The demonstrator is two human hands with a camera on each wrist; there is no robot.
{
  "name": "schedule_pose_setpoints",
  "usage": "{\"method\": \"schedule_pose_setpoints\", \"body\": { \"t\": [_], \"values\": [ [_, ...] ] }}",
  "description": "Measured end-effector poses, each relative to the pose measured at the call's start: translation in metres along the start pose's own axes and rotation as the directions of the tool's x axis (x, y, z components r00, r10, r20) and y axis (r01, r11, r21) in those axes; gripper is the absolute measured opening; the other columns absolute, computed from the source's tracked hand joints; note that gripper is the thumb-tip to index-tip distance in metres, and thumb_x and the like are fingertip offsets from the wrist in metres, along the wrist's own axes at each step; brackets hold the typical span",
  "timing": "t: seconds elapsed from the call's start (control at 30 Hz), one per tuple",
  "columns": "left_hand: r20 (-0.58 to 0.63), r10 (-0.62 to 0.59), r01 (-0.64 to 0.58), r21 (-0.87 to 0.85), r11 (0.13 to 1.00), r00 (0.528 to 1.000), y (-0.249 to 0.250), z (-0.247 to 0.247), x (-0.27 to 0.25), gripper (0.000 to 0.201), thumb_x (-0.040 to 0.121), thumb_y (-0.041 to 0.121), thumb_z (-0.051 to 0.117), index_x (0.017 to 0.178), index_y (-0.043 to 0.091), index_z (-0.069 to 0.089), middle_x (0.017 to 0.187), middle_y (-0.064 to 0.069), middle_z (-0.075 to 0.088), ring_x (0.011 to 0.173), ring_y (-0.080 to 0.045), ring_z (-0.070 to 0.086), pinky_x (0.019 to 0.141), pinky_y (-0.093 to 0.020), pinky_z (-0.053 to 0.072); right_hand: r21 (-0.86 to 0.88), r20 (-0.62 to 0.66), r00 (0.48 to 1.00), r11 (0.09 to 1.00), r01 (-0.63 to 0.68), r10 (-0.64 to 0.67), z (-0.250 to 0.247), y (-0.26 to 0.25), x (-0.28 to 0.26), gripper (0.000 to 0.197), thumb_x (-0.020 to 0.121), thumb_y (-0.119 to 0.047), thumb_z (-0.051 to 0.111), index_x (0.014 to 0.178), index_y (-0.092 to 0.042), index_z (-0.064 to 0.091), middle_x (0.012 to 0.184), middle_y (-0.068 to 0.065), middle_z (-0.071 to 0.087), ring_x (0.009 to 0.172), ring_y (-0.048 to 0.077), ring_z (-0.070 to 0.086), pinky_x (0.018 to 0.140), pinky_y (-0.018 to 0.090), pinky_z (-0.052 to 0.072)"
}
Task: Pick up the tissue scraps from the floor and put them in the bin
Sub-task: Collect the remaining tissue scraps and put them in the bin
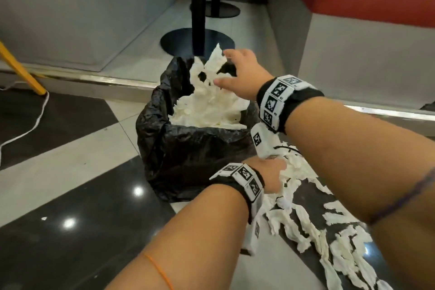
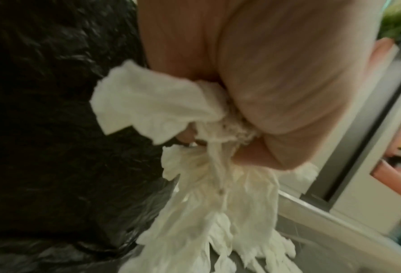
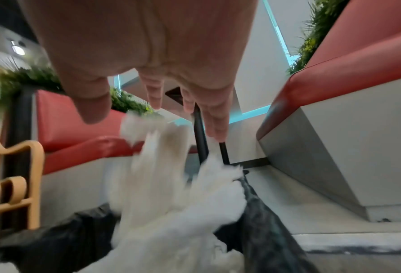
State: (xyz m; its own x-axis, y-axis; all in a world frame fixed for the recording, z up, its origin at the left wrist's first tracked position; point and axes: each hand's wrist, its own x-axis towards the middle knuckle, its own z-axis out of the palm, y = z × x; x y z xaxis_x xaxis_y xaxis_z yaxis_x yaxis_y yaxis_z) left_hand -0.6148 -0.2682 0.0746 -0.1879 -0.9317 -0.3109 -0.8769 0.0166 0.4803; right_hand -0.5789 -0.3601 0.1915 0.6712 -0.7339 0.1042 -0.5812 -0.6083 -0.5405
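No readable text anywhere (the wristbands point(image 1: 280, 99) carry only square coded markers).

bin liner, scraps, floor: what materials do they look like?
Bin liner: thin black plastic film, glossy and crinkled. Tissue scraps: soft white paper with ragged torn edges, matte. Floor: likely polished stone or glazed tile, dark and pale panels mirroring ceiling lights.

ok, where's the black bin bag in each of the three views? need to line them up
Head: black bin bag centre frame, heaped with white tissue, right hand above it.
Left wrist: fills the left half, behind the tissue clump the left hand grips.
Right wrist: along the bottom edge, blurred tissue falling into it.
Shared landmark: the white tissue beside the bag's crinkled black plastic.
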Motion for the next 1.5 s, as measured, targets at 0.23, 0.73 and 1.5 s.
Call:
{"method": "schedule_pose_setpoints", "body": {
  "t": [0.23, 0.73, 1.5],
  "values": [
    [-0.294, 0.045, -0.106, -0.195, 0.975, 0.955, -0.015, -0.054, -0.042, 0.014, 0.083, 0.017, 0.058, 0.096, 0.013, 0.062, 0.094, -0.003, 0.063, 0.091, -0.021, 0.059, 0.077, -0.03, 0.048, 0.108, -0.204, 0.974, 0.991, -0.074, 0.095, -0.06, 0.065, -0.032, 0.054, 0.086, -0.04, 0.063, 0.134, -0.031, 0.042, 0.136, 0.001, 0.044, 0.108, 0.016, 0.055, 0.085, 0.028, 0.049],
    [-0.473, -0.441, 0.524, 0.051, 0.85, 0.763, -0.072, -0.163, 0.012, 0.065, 0.081, 0.044, 0.057, 0.14, 0.047, 0.029, 0.156, -0.012, 0.014, 0.136, -0.041, 0.031, 0.107, -0.051, 0.034, -0.192, 0.009, 0.886, 0.87, -0.454, 0.464, -0.118, 0.28, -0.197, 0.026, 0.082, -0.021, 0.07, 0.107, -0.018, 0.065, 0.106, 0.002, 0.063, 0.089, 0.021, 0.058, 0.08, 0.03, 0.041],
    [0.327, -0.165, 0.083, 0.248, 0.965, 0.93, 0.057, 0.226, 0.063, 0.081, 0.08, 0.055, 0.061, 0.139, 0.057, 0.005, 0.156, -0.008, -0.024, 0.138, -0.052, -0.018, 0.112, -0.064, 0.0, -0.101, 0.436, 0.711, 0.815, -0.571, 0.552, 0.064, 0.351, -0.332, 0.031, 0.097, -0.034, 0.045, 0.068, -0.022, 0.049, 0.078, -0.003, 0.049, 0.071, 0.01, 0.048, 0.074, 0.028, 0.042]
  ]
}}
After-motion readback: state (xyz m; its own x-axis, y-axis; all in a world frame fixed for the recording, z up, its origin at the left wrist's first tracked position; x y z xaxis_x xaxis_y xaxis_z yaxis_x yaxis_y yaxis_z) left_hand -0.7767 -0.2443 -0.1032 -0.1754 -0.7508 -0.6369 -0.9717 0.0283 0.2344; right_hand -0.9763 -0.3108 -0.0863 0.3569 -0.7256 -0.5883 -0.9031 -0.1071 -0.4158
